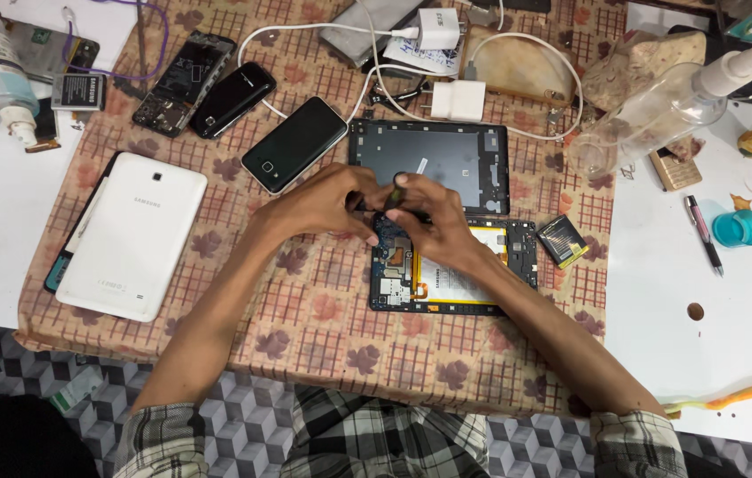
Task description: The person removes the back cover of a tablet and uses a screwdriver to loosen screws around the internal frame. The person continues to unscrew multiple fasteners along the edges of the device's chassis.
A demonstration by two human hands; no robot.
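1. A patterned cloth is covering the middle of the worktable, lying between white surfaces at 9 and 3 o'clock.
2. A white tablet back cover is lying face down at 9 o'clock of the hands, well apart from them.
3. A dark tablet frame is sitting at 12 o'clock of the hands, just beside the opened tablet.
4. The opened tablet is lying at 5 o'clock of the hands, showing its circuit board and yellow-edged battery.
5. The left hand and right hand are meeting over the opened tablet's upper left corner, fingers curled and pinching a thin dark tool between them.
6. A black phone is resting at 11 o'clock, near the left hand.
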